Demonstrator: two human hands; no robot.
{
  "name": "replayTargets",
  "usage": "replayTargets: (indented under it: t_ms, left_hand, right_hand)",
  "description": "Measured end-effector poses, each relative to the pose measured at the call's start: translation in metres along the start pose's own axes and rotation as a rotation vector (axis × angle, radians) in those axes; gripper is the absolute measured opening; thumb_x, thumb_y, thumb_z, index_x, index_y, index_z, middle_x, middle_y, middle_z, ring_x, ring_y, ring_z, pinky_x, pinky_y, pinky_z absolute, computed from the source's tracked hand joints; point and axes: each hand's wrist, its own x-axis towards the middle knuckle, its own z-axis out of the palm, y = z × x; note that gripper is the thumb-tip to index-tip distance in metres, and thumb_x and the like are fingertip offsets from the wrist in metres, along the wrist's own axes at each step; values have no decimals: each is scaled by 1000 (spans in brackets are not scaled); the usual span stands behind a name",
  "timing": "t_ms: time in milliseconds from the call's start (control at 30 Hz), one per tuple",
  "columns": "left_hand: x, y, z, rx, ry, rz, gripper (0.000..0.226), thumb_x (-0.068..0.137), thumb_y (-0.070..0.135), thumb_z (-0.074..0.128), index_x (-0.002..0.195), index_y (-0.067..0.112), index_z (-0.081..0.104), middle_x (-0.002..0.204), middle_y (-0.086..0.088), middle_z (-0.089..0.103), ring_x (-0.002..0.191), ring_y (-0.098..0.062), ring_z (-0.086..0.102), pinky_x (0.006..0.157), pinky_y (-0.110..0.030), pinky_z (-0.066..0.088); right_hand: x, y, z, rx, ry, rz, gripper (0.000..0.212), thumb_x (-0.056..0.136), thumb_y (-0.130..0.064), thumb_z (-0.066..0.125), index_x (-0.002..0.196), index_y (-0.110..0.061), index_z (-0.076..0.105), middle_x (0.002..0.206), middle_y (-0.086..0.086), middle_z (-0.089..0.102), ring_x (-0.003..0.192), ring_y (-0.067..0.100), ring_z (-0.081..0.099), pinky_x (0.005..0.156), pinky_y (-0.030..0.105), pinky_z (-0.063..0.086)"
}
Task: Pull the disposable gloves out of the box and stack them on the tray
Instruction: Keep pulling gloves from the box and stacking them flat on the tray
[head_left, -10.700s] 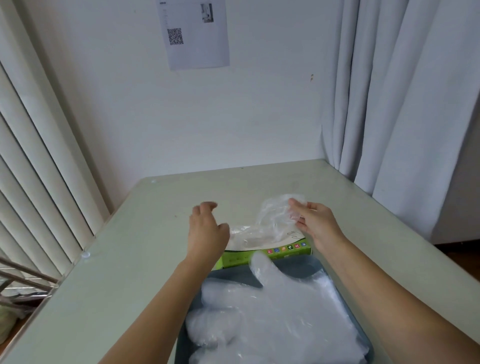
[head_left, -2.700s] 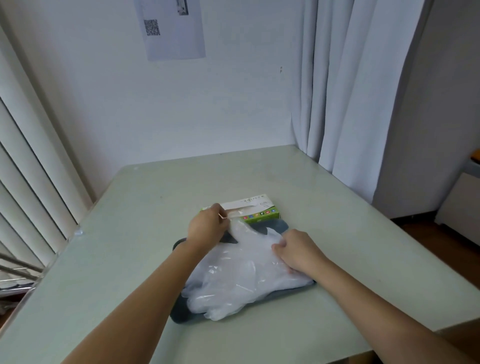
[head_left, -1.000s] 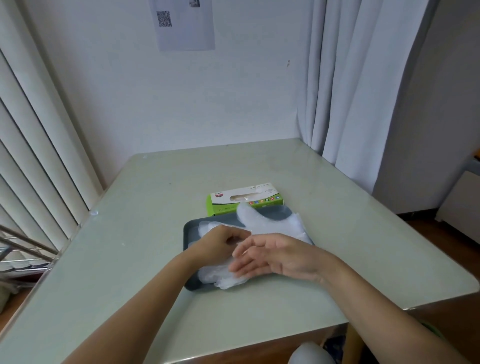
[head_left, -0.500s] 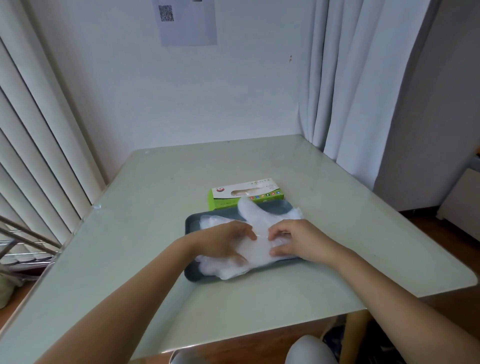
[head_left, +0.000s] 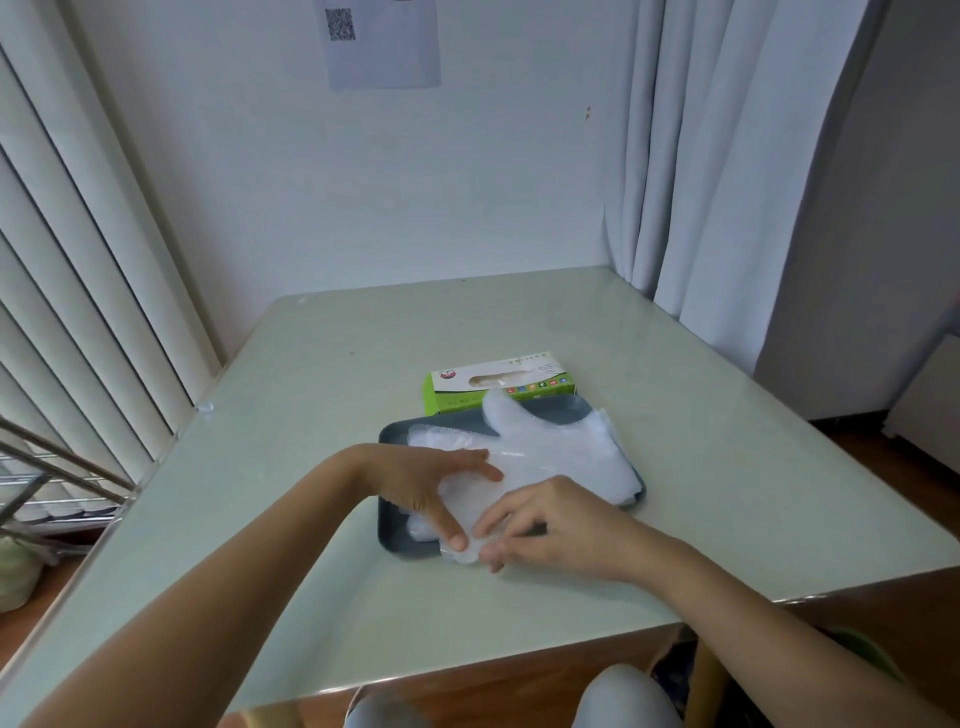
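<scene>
A dark grey rectangular plastic tray is noted on a pale green glass-topped table. In it 1 stack of clear plastic disposable gloves is held. A green and white cardboard box, slot upward, is set just beside the far rim; its contents cannot be told. The tray is found near the table's near edge, well apart from the other 3 edges. The stack's long axis is laid along the tray, cuffs to the right, fingers to the near left, thumb pointed at the box; 1 fingertip overhangs the near rim. The left hand is pressed flat on the stack, fingers straight. The right hand is placed with bent fingertips on the glove fingers; a pinch cannot be told
</scene>
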Motion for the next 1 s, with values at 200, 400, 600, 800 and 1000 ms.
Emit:
replayTargets:
  t_ms: [200,400,600,800,1000]
  left_hand:
    - [1,0,1,-13,-27,1,94,69,50,81,143,54,23,157,24,8,146,-11,12,119,-36,18]
    - [1,1,9,-14,19,31,94,77,41,78,149,44,18,158,21,-1,147,-9,5,119,-31,12]
    - [-8,-7,-6,-156,173,18,54,78,40,77,127,40,55,138,17,48,126,-3,45,110,-28,35]
    - [18,-12,-27,-471,960,-67,7,84,18,68,91,19,68,85,8,67,76,-7,61,61,-4,41]
    - [48,-22,-49,-485,942,-119,30,88,18,66,118,15,63,111,2,64,96,-9,55,76,-14,39]
  right_hand:
    - [13,21,-29,-14,308,19,18,92,-24,62,108,-26,69,114,-20,65,111,-8,55,100,14,38]
    - [23,49,-38,-450,32,376,74,86,-57,57,150,-35,24,159,-6,9,147,19,1,116,33,11]
    - [31,46,-52,-456,11,405,78,84,-56,60,150,-31,25,160,-2,8,146,18,12,114,31,20]
    - [60,35,-84,-451,256,202,53,89,-37,64,138,-24,48,145,-2,42,131,12,41,97,14,27]
    - [117,40,-107,-472,276,216,35,93,-25,58,128,-27,57,127,3,54,117,20,49,88,23,34]
